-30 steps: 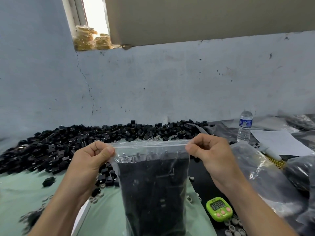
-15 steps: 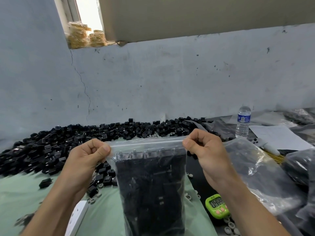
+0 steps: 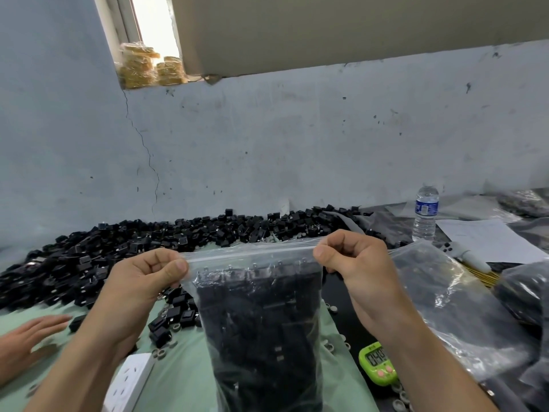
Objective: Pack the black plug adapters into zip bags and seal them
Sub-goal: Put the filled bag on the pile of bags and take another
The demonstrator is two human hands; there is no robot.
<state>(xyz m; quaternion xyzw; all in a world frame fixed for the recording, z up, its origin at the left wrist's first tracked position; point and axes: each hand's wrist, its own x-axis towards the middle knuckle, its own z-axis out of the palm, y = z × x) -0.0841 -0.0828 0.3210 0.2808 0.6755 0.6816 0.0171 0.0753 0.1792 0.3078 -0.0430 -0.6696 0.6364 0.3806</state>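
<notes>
A clear zip bag [image 3: 261, 322] packed with black plug adapters hangs upright in front of me above the green table [image 3: 184, 379]. My left hand [image 3: 145, 281] pinches the bag's top left corner between thumb and curled fingers. At the top right corner my right hand [image 3: 353, 263] pinches the zip strip the same way. The strip is stretched flat between both hands. Behind the bag a long heap of loose black plug adapters [image 3: 124, 251] lies along the wall.
Another person's hand [image 3: 26, 340] lies flat on the table at the far left. A white power strip [image 3: 130, 382] sits below my left arm. A green timer [image 3: 377, 364], filled plastic bags [image 3: 463, 310], a water bottle [image 3: 425, 211] and papers [image 3: 487, 239] are on the right.
The view shifted slightly and both hands with the bag stay raised, the zip strip pulled tighter. Another person's hand has come into view at the far left.
</notes>
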